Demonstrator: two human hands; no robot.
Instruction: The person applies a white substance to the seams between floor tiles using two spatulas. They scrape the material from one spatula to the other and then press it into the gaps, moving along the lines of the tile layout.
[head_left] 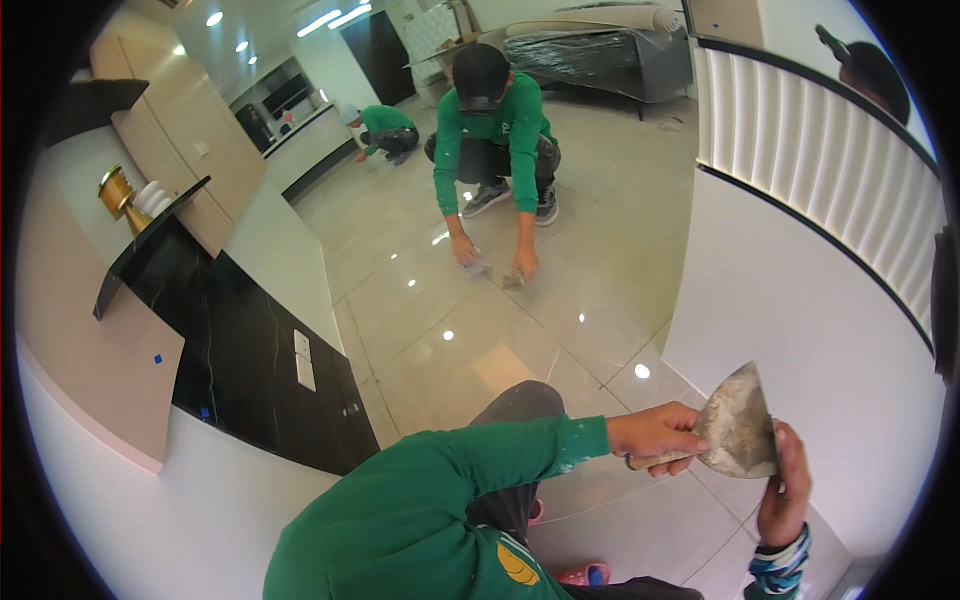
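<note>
My left hand [660, 437], in a green sleeve, is closed round the handle of a putty knife [737, 425]. Its wide, flared blade is smeared with pale, dried filler and points up to the right. Close against the blade's right edge is my right hand [787, 485], with a blue and white patterned cuff at the wrist. Its fingers are curled at a thin dark edge beside the blade; whether that is a second tool cannot be made out. Both hands are above the tiled floor [620, 350], near the white wall on the right.
Ahead, a person [495, 130] in green squats with both hands at the floor tiles, holding small scrapers. Farther back another person [385, 132] crouches. A white wall [800, 290] with a ribbed panel rises at right; a black marble-look panel [260, 340] stands left. A wrapped sofa [600, 65] is behind.
</note>
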